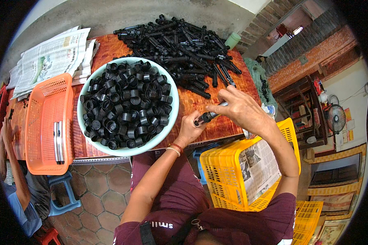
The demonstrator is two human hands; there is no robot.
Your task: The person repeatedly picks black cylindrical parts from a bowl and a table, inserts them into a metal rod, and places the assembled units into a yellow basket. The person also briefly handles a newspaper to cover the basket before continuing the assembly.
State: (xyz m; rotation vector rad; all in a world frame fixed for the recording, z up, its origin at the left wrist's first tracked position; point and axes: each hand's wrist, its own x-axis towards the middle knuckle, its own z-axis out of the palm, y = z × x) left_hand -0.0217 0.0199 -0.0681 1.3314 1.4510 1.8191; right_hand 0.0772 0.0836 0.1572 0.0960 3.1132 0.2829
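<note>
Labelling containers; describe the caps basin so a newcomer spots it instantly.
On the red-brown table, look between the orange basket and the person's left hand. A large pale blue-green basin sits there, heaped with short black caps. Unlike the rectangular, perforated basket, its rim is circular and smooth.

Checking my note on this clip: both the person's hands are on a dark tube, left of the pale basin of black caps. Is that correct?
Not the left: the head view shows the left hand and right hand to the right of the pale basin. The dark tube and black caps are as you say.
</note>
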